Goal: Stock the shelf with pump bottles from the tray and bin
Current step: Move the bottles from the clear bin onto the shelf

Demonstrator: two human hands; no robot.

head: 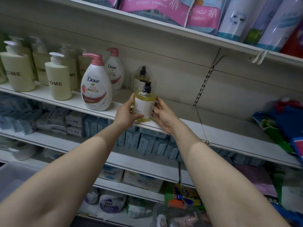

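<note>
Two bare forearms fill the foreground, stretching up and forward to the shelf (180,126), and both hands are on the same yellow pump bottle (145,104). Left hand (127,114) cups the bottle's left side, thumb curling across the front near the bottom of the white label, fingers wrapped round behind. Right hand (161,112) is on the opposite side, fingers curved against the bottle's flank, so the bottle is gripped between the two. It stands upright at the front edge of the shelf, its base at the shelf surface, though whether it is fully set down I cannot tell. Black pump on top, clear plastic wrap around the neck. Directly behind it, a second yellow bottle (141,76) of the same kind, also black-pumped, near the back panel. Just to the left, a white Dove bottle (95,89) with a pink pump stands at the front, another Dove bottle (114,71) behind it. Further left, rows of pale green bottles (58,79) with white pumps, somewhat blurred. Up top, pink packages (154,5) on the upper shelf. Below, stacks of pale blue packs (147,143) fill the lower shelf. Bottom left corner, the rim of a translucent bin (11,169) pokes in. Far right, a colourful bag (282,122) rests on the shelf, well apart from the hands.
</note>
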